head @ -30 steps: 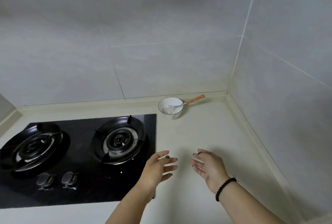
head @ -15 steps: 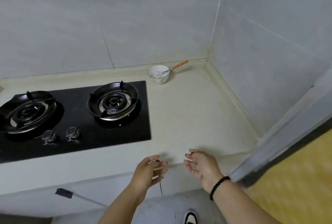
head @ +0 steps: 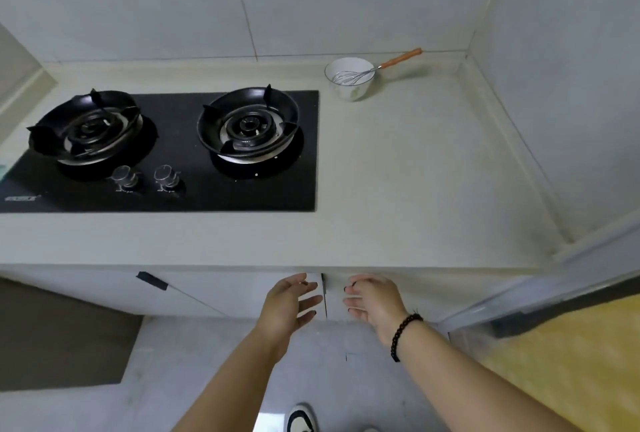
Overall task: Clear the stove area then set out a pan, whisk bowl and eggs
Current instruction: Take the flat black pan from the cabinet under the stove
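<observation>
White bowl (head: 350, 80) with whisk (head: 367, 73) waits beyond both empty, loose-fingered hands, left hand (head: 289, 303) and right hand (head: 375, 300); pan and eggs seemingly remain.

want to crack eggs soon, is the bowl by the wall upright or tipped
Upright: the bowl stands on its base on the counter, rim up, with the whisk leaning inside.

Whisk (head: 349, 78) in bowl (head: 350, 84) at counter (head: 415, 172) back, right of stove (head: 166, 151)
</observation>
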The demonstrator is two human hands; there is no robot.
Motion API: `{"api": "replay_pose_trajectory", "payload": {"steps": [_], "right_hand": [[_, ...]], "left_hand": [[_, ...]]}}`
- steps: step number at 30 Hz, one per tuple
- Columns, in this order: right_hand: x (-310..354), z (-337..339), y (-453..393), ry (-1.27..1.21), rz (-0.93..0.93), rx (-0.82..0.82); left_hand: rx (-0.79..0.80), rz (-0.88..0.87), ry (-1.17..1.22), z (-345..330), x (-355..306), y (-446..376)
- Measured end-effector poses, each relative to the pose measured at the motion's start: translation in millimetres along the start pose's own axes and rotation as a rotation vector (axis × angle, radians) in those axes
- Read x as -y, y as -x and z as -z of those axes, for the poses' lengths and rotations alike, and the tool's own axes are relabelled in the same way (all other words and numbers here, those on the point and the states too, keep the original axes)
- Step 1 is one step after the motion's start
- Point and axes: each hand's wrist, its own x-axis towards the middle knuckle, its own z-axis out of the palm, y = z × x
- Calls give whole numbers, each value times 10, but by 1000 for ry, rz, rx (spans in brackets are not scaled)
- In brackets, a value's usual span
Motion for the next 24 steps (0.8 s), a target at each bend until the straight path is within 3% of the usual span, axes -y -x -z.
{"api": "replay_pose_trajectory", "payload": {"steps": [8,14,24], "right_hand": [[-260,-375,-391,106,-4,22],[-454,-663,-560,204,93,84],[-888,-740,-476,406,251,-47]], "left_hand": [[41,6,-30,272,89,-149],[102,30,-55,502,231,-218],[151,6,-67,848,234,-191]]}}
